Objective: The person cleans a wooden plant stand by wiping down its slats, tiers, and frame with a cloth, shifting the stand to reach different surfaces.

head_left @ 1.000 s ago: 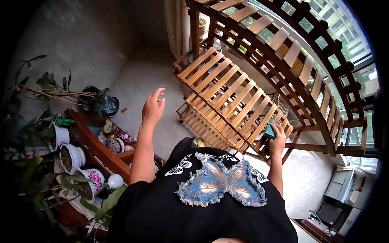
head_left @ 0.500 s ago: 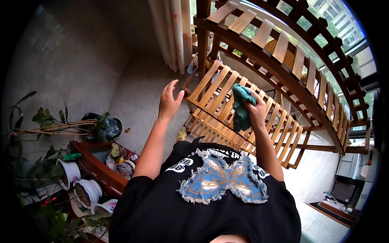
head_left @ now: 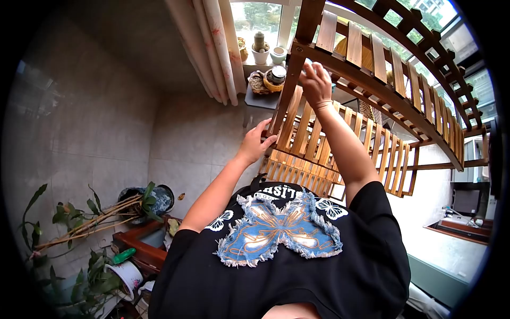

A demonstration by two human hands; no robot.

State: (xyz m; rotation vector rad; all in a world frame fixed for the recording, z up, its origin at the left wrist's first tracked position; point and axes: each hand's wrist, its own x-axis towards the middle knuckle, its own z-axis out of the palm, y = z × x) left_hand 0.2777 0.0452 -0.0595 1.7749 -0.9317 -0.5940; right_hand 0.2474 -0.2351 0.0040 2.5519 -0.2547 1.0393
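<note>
Along the rack's [head_left: 366,75] post [head_left: 289,82], cloth [head_left: 333,86] is gripped by the right hand [head_left: 317,86], above the left hand [head_left: 256,143], loosely spread against it.

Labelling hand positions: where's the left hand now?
Head view, near centre: the left hand is at the dark post at the left end of the slatted rack, lower in frame than the right hand.

Two hands [head_left: 255,144] [head_left: 317,86] are showing, one rack [head_left: 397,69] is standing, one curtain [head_left: 215,48] is hanging, three butterflies [head_left: 279,228] are decorating one shirt [head_left: 265,287], and two pale pots [head_left: 260,56] [head_left: 278,55] are sitting on one windowsill [head_left: 251,61].
</note>
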